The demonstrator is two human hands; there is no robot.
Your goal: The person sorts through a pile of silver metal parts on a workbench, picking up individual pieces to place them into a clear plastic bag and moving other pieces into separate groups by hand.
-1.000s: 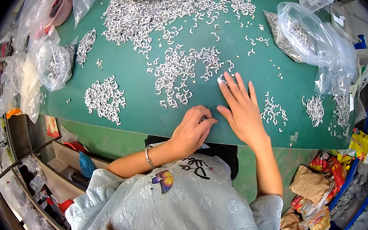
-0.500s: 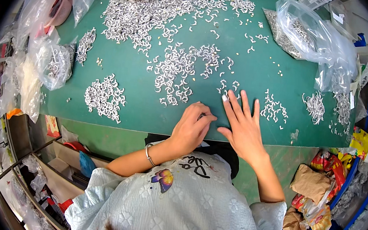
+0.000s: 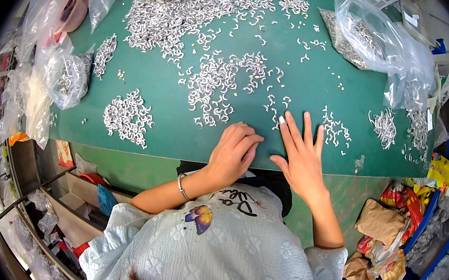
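Note:
My left hand (image 3: 234,151) rests near the table's front edge with its fingers curled together; whatever is inside them is hidden. To its right, my right hand (image 3: 303,162) lies flat on the green table (image 3: 170,137), fingers spread. Its index fingertip is beside a few small silver crescent-shaped metal pieces (image 3: 273,106). A loose cluster of the same crescents (image 3: 211,84) spreads beyond my left hand. Just right of my right fingertips is a smaller group of crescents (image 3: 336,129).
A large heap of crescents (image 3: 160,21) covers the far side. Separate piles lie at left (image 3: 128,118) and right (image 3: 384,129). Filled clear plastic bags stand at the far right (image 3: 355,41) and left (image 3: 72,80). Blue shelving (image 3: 428,221) stands at the right.
My right hand has slid a little to the right, uncovering a few crescents near its fingertips. My left hand stays almost in place, its fingers slightly more closed.

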